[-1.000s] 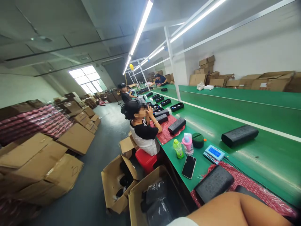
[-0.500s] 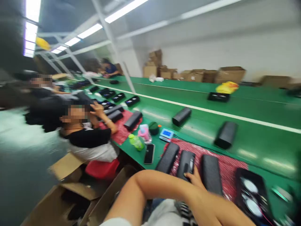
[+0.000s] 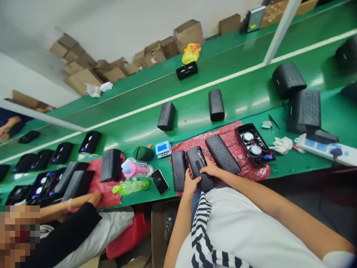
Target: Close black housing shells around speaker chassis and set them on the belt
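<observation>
Bright, even overhead light across the whole line. Pale glare streaks lie on the green conveyor belt (image 3: 195, 111) beside the black speaker shells. Shadows soft and short. Centre reasonably sharp; slight blur toward the cardboard boxes (image 3: 156, 52) and far left. Strong wide-angle bending and a tilted horizon at the edges

Matt black plastic speaker shell (image 3: 199, 167) with a dimpled grille texture, resting on red bubble-wrap sheet (image 3: 240, 149) of crinkled, slightly shiny plastic, upon a smooth green conveyor belt (image 3: 195, 111) with a faint sheen; glossy-screened phone (image 3: 160, 181), translucent plastic bottle (image 3: 131, 187) and brown corrugated cardboard boxes (image 3: 156, 50) nearby.
</observation>
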### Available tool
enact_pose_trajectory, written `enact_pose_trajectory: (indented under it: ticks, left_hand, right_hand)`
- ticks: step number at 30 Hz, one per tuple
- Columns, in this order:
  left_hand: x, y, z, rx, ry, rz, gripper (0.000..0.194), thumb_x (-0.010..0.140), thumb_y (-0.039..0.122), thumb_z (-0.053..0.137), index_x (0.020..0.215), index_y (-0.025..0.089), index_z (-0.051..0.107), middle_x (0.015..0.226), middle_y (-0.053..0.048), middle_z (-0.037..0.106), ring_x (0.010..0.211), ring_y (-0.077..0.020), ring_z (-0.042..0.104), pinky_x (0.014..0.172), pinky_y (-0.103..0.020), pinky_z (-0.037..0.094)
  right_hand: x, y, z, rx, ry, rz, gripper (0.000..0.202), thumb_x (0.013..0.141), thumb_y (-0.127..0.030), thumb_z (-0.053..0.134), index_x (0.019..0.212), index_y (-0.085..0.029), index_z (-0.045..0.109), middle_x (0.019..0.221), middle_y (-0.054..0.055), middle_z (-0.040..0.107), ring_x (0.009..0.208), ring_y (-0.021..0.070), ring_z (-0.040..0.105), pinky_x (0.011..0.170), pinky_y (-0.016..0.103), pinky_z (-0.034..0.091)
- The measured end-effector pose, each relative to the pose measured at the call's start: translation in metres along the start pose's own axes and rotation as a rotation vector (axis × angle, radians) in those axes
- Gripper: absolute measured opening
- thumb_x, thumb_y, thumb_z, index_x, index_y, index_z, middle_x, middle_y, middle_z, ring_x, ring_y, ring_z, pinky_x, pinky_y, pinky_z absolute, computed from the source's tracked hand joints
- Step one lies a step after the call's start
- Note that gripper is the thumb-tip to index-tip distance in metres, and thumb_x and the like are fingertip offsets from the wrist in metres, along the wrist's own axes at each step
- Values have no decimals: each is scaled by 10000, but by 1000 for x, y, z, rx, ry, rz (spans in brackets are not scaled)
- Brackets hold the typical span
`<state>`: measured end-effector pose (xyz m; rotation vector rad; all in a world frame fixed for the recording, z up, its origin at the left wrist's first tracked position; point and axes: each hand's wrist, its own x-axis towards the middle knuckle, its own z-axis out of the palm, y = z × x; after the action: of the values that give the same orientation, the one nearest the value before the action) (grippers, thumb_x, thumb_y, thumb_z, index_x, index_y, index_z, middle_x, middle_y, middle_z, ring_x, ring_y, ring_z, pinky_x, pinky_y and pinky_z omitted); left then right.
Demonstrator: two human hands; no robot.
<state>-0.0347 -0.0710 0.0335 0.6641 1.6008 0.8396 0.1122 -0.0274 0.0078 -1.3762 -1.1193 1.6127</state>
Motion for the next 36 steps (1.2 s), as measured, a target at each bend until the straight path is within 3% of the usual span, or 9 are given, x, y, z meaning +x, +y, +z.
enact_pose_trajectory:
  ticks: [3, 8, 17, 24, 28, 31, 33, 36]
  left_hand:
    - [7, -2, 8, 65, -57, 14, 1022, 530, 142, 807, 1391, 195, 258, 1407, -193, 401, 1216, -264, 494, 991, -390, 426]
    - [10, -1, 13, 83, -156, 61, 877, 579, 222, 795, 1342, 179, 364, 1290, -169, 535, 1095, -241, 581, 952, -383, 463]
    - [14, -21, 12, -2, -136, -9, 795, 613, 260, 791, 1313, 202, 418, 1242, -135, 589, 1085, -229, 593, 938, -380, 477]
    - [12, -20, 21, -74, -177, -30, 804, 631, 229, 745, 1343, 250, 374, 1228, -77, 605, 1066, -206, 598, 915, -326, 479]
    - [12, -17, 12, -228, -168, -157, 654, 670, 271, 650, 1287, 240, 436, 1050, -42, 664, 892, -170, 642, 751, -272, 508]
    - [15, -17, 4, -241, -179, -237, 482, 661, 296, 640, 1118, 167, 558, 863, -48, 665, 728, -159, 633, 636, -264, 493]
    - [17, -18, 2, -235, -180, -230, 397, 642, 279, 645, 1011, 142, 595, 824, -56, 656, 714, -166, 627, 639, -279, 495]
    - [17, -15, 3, -215, -166, -195, 424, 605, 235, 642, 1017, 149, 586, 842, -61, 658, 779, -189, 635, 703, -316, 506]
  right_hand:
    - [3, 2, -2, -25, 12, -11, 770, 501, -123, 643, 1238, -202, 434, 1033, 28, 586, 865, 180, 548, 793, 327, 464]
    - [7, 7, -3, -26, 27, 1, 793, 486, -121, 657, 1242, -193, 430, 1129, 47, 566, 960, 200, 541, 851, 339, 447]
    - [-3, -6, -12, -23, -25, 84, 751, 522, -127, 667, 1237, -193, 447, 1162, 53, 571, 958, 193, 559, 807, 288, 462]
    - [-23, -16, -13, -110, 107, 227, 628, 621, -242, 645, 1215, -143, 467, 1132, 110, 600, 1007, 235, 577, 843, 325, 451]
    - [-27, -21, -10, -303, 118, 272, 804, 617, -339, 690, 1321, -116, 375, 1237, 179, 544, 1133, 302, 532, 926, 369, 407]
    - [-29, -22, -2, -348, 111, 278, 992, 599, -426, 718, 1407, -114, 235, 1347, 231, 431, 1238, 353, 438, 986, 431, 351]
    - [-30, -22, 4, -348, 119, 286, 1145, 540, -473, 757, 1435, -100, 149, 1405, 273, 325, 1295, 401, 344, 1018, 491, 297]
    - [-29, -24, 12, -367, 151, 301, 1332, 410, -477, 822, 1440, -62, 87, 1422, 317, 243, 1319, 456, 257, 1030, 543, 249]
